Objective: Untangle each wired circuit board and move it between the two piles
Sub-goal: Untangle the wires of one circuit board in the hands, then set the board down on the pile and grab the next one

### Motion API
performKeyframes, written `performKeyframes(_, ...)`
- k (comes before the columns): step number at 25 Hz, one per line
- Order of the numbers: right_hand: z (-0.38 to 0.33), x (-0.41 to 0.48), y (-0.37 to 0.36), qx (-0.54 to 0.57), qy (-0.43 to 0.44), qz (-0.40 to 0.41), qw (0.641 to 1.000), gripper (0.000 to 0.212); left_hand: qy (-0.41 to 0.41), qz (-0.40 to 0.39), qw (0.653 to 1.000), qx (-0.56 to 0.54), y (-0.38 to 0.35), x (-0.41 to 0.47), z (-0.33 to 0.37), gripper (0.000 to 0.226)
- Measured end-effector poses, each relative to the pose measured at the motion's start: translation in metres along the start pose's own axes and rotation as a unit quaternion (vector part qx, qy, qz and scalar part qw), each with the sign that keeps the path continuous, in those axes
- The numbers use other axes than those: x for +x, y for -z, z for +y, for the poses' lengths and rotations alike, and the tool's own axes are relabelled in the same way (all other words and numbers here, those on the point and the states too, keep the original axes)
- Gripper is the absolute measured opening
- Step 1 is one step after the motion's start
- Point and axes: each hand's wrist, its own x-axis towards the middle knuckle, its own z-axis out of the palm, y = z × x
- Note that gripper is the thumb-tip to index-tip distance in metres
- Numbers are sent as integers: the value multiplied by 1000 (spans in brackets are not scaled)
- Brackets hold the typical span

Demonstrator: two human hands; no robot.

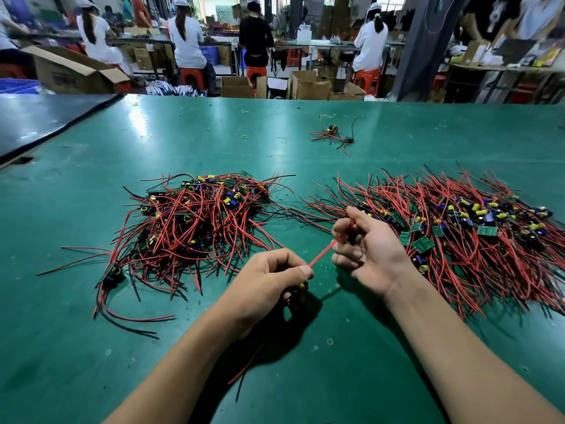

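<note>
- The fingers (301, 272) of the left hand (269, 280) are curled tight around a wired circuit board (302, 285). We can see only a small yellow bit of it under the thumb. The rest is hidden inside the hand.
- The fingers (342, 234) of the right hand (367, 246) are curled too. They pinch a red wire (321, 254).
- The red wire goes straight and tight from the left thumb up to the right fingers.
- Thin loose wires (244, 367), red and black, hang down under the left hand.
- We see both hands between two piles on the green surface (91, 347). Dark shadows lie under the hands.
- The left pile (195, 221) is a messy heap. Its red and black wires point every way.
- The right pile (458, 228) is bigger and its wires lie more the same way. We see little green boards on it, just beside the right hand.
- Far back, one small board with wires (331, 134) lies alone. A little ring (245, 137) lies well to its left.
- Past the surface, people (186, 38) sit on red stools (367, 79) with their backs to us. Cardboard boxes (308, 85) stand on the floor.
</note>
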Motion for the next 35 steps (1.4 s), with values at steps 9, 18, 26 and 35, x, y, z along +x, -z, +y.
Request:
performKeyframes(9,17,-11,-12,-167,44,-27,985,61,37,136,979,-147,-3,8,2,27)
performKeyframes(18,45,-23,-25,-457,295,20,839,19,77,62,958,-270,-4,8,10,60)
performKeyframes(26,16,-11,-1,-564,316,179,742,7,63,138,973,-172,1,12,1,30)
performKeyframes(35,3,-14,10,-713,263,231,607,23,58,114,981,-147,2,11,-2,13)
